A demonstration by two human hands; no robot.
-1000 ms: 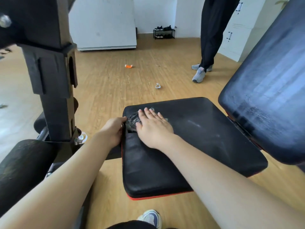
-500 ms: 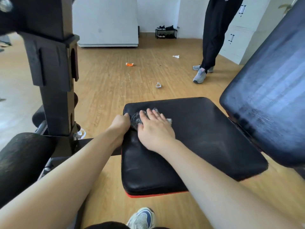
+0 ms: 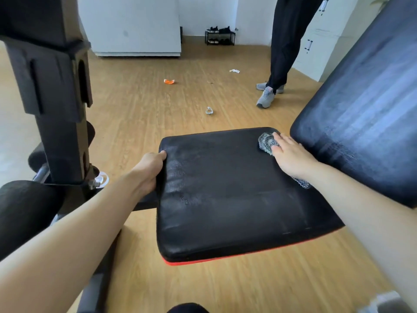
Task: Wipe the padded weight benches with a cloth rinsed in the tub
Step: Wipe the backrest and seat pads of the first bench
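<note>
Pressing grey mesh cloth (image 3: pixel 266 142), likely limp, light, under flat right hand (image 3: pixel 291 154) at far right corner of black padded bench seat (image 3: pixel 225 195); gripping its left edge with left hand (image 3: pixel 150 168).

1. The seat (image 3: pixel 225 195) sits in the centre, and the back pad (image 3: pixel 361 105) rises just beside its right edge.
2. The cloth (image 3: pixel 265 141) lies on the seat's far right corner, under the right hand (image 3: pixel 291 154).
3. The left hand (image 3: pixel 150 169) grips the seat's left edge.
4. A post (image 3: pixel 52 91) stands left of the seat, with a roller pad (image 3: pixel 22 213) before it.
5. Behind the seat, a scrap (image 3: pixel 209 110) lies on the floor (image 3: pixel 140 114).
6. Farther back, a person (image 3: pixel 284 41) stands on the right, and a shoe rack (image 3: pixel 220 36) sits by the wall.
</note>
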